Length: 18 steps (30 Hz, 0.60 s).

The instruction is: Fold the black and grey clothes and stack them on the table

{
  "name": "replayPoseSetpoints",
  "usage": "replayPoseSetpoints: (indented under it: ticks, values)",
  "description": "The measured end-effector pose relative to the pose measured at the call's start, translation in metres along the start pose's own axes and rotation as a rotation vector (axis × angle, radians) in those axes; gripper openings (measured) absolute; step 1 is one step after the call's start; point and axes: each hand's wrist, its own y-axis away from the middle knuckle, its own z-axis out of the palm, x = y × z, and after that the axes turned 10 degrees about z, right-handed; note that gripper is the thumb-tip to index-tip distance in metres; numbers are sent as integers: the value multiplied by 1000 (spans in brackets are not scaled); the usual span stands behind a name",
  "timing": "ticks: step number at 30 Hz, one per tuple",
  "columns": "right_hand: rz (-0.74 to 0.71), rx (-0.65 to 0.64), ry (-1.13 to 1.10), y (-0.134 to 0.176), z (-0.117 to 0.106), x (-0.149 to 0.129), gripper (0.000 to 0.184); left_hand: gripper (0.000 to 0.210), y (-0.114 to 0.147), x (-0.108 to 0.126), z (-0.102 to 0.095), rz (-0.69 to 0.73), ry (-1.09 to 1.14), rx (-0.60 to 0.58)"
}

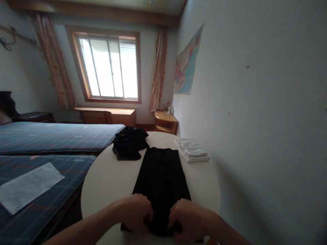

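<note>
Evidently, in head view, black garment [163, 180] lay lengthwise on round white table [107, 190], near end toward me. Uneven pull, I judged, could have skewed its edges or left creases. My left hand [138, 211] and right hand [189, 216]: knuckles up, wrists angled inward, curled fingers pinched garment near that end; fingertips partly hidden.

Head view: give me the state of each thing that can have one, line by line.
Left hand: fingers curled, gripping black cloth
Right hand: fingers curled, gripping black cloth
Black cloth: laid out lengthwise, mostly flat
Black heap: crumpled
White cloth: folded, top creased
Paper sheet: unfolded
Curtains: drawn aside
Window: uncovered; open or shut unclear
</note>
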Motion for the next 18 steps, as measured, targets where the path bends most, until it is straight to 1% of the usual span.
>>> replayPoseSetpoints:
  ticks: [1, 3, 5, 7, 8, 9, 10, 12, 13, 14, 15, 16, 18]
  values:
    - [-27, -64, -23, 1, 2, -2, 30, 6, 0, 4, 2, 25, 36, -63]
    - [-40, -151, -57, 3, 5, -5, 33, 12, -2, 7, 4, 50, 108, -153]
    - [-8, -213, -89, 2, 2, -6, 32, 17, -6, 4, 2, 29, 214, -219]
    - [47, -263, -138, 1, -6, -5, 25, 22, -10, -2, -6, -15, 339, -260]
    - [70, -264, -160, -1, -11, -3, 24, 23, -11, -6, -12, -26, 376, -234]
    - [89, -233, -170, -3, -17, -1, 24, 24, -14, -11, -17, -31, 378, -159]
    - [106, -163, -166, -6, -22, 2, 24, 24, -16, -16, -22, -34, 340, -45]
    - [162, 54, -131, -15, -29, 11, 22, 24, -22, -28, -30, -53, 182, 232]
    - [202, 167, -113, -21, -31, 16, 23, 25, -26, -35, -33, -70, 94, 343]
    - [242, 260, -98, -27, -32, 23, 24, 27, -29, -41, -34, -89, 22, 413]
    - [281, 330, -88, -33, -32, 29, 26, 30, -33, -48, -34, -110, -28, 445]
    - [317, 378, -78, -39, -31, 35, 28, 34, -37, -54, -34, -132, -57, 447]
    - [367, 413, -51, -50, -27, 47, 35, 39, -44, -65, -33, -177, -75, 401]
